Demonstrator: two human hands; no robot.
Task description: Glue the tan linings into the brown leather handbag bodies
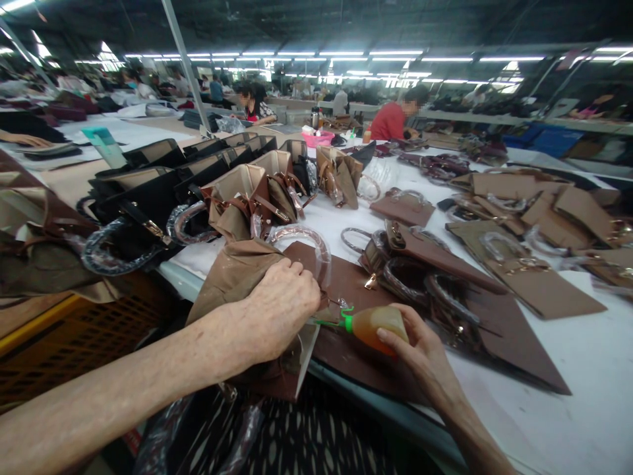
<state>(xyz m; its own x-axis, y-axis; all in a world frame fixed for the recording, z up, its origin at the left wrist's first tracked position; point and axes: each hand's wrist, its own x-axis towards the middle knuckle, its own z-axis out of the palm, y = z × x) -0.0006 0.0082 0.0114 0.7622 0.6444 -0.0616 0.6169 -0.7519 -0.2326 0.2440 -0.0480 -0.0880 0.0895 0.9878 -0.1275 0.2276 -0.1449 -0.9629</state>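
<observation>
My left hand (289, 300) is closed on a brown handbag (232, 270) at the table's near edge. The bag's tan lining is turned out, and plastic-wrapped handles show above and below it. Fingers hide the exact spot being gripped. In my right hand (420, 343) is a squeeze bottle (378, 326) of amber liquid, tilted on its side. Its thin green nozzle (336, 323) points left and ends close to the bag, just below my left hand; whether it touches I cannot tell. Beneath the bottle lies a flat brown bag panel (326, 349).
Black handbags (158, 178) and brown handbags (247, 185) stand in rows behind. Brown bag parts with wrapped handles (445, 297) lie right; tan panels (524, 270) lie beyond. A yellow crate (54, 349) sits at lower left. Across the table, a person in red (393, 122) bends over.
</observation>
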